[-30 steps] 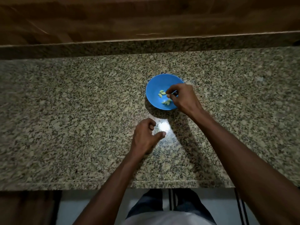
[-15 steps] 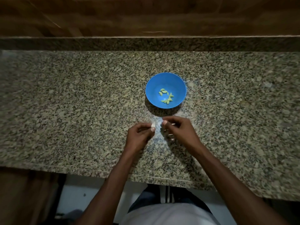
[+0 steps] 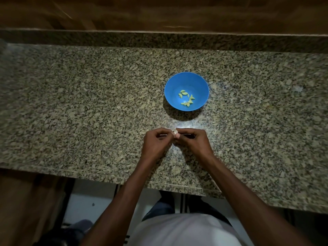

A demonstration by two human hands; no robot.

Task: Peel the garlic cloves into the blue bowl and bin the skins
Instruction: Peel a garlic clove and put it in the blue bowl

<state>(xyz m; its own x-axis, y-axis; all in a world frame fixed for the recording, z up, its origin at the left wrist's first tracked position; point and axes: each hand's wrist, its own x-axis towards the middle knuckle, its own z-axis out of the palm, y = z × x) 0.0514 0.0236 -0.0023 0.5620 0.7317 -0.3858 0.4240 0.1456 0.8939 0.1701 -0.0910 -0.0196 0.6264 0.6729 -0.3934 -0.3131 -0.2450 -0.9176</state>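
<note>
A blue bowl [image 3: 186, 80] stands on the granite counter with several peeled, pale green-yellow garlic cloves [image 3: 186, 99] at its bottom. Just in front of the bowl my two hands meet above the counter. My left hand [image 3: 156, 143] and my right hand [image 3: 192, 142] both pinch one small pale garlic clove [image 3: 174, 131] between their fingertips. My right hand also seems to hold a thin dark tool lying across its fingers; what it is I cannot tell. No bin is in view.
The speckled granite counter [image 3: 88, 107] runs left to right, with a raised granite lip and a wooden wall behind it. Its front edge lies close below my wrists. A bright light patch shines on the stone between bowl and hands.
My right hand left the bowl and came back toward me. Both hands closed together and now pinch the same clove.
</note>
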